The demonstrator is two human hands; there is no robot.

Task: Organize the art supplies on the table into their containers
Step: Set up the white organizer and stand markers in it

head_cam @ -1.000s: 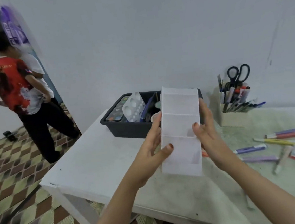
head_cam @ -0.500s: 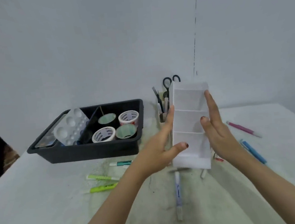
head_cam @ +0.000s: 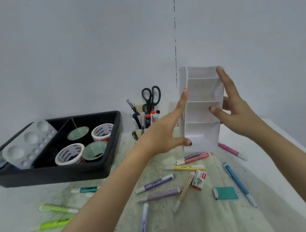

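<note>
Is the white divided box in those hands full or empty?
Empty. The visible compartments of the white divided box, steadied by the left hand and gripped by the right hand, show only bare white walls.

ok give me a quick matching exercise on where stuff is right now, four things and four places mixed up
Things
1. white organizer
2. tape rolls
3. scissors
4. staple box

Places
A. standing in the pen cup at the back
B. loose on the table among the markers
C. between the left hand and the right hand
D. inside the black tray

Pairs: 1-C, 2-D, 3-A, 4-B
</note>
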